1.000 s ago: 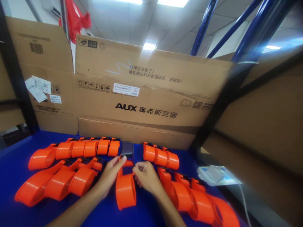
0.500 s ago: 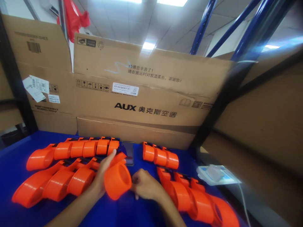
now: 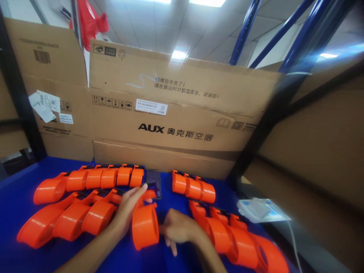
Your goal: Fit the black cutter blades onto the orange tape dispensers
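Observation:
My left hand (image 3: 131,203) is closed around an orange plastic tape dispenser (image 3: 145,227). Its ring hangs toward me, and its dark end piece sticks up by my thumb. Just right of the ring, my right hand (image 3: 178,226) is loosely curled, with one finger reaching to the ring's rim and the others hanging apart. Whether that finger presses on the rim or only comes close, I cannot tell. More dispensers of the same kind lie in overlapping rows, one front left (image 3: 68,223), one back left (image 3: 93,178), one back right (image 3: 193,186) and one front right (image 3: 241,242).
A dark phone (image 3: 154,182) lies on the blue tabletop (image 3: 17,193) behind my left hand. Cardboard panels (image 3: 170,121) stand along the back. To the right are a black post (image 3: 250,144) and a white and blue box (image 3: 263,210) with a cable.
The held dispenser has turned, its ring swinging slightly right and down so its opening faces more to the right. My right hand has shifted slightly right and down, its lower fingers loosening.

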Tool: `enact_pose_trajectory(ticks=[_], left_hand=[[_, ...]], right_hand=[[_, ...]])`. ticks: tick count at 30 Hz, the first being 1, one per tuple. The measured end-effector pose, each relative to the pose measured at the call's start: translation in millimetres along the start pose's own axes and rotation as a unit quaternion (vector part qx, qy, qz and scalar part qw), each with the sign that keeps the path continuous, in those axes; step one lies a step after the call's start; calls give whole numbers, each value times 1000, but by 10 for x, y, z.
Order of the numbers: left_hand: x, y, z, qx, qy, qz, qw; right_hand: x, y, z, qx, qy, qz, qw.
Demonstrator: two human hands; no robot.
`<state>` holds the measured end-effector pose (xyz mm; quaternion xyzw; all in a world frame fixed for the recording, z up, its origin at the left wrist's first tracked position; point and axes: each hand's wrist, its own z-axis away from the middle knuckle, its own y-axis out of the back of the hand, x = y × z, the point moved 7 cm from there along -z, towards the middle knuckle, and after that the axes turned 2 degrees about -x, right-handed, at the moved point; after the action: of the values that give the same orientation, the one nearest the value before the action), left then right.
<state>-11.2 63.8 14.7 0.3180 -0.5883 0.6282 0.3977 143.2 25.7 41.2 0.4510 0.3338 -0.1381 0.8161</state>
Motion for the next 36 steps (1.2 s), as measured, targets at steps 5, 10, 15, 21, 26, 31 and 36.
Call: enact_pose_trajectory(ticks=[5, 10, 15, 21, 26, 31, 36], left_hand=[[26, 65, -67, 5, -46, -69, 997], [11, 17, -65, -26, -66, -112, 991], [-98, -46, -77, -76, -48, -134, 987], [-69, -90, -57, -79, -64, -131, 986], [-90, -142, -2, -94, -47, -147, 984], [-90, -97, -20, -78, -55, -156, 983], [-71, -53, -28, -74, -67, -179, 979]], right_hand=[[8, 397, -64, 285, 71, -51, 955], [-80, 370, -80, 294, 192, -136, 926], [-152, 297, -57, 296, 209, -120, 924], [-176, 283, -33, 336, 170, -65, 924], [-200, 235, -26, 320, 179, -34, 930], [-230, 221, -7, 316, 212, -26, 924], [-295, 220, 40, 310, 257, -8, 915]])
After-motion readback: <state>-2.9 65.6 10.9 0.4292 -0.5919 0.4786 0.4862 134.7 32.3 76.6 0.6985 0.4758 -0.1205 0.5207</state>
